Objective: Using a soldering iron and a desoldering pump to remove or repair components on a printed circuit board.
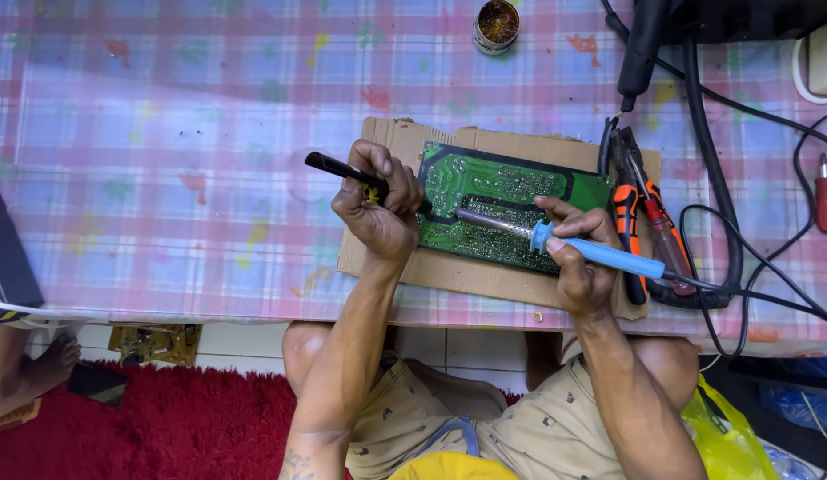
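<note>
The right hand (581,258) grips a blue-handled soldering iron (600,255), the left hand (378,209) is closed round a slim black tool (342,167) — both tips meet the green circuit board (511,200) on brown cardboard (485,276); beyond, a small round tin (496,25).

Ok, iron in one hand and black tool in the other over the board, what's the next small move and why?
Probably ease the soldering iron tip onto the joint beside the black tool tip. Both tips already converge at the middle of the green circuit board, with the right hand and left hand gripping firmly.
</note>
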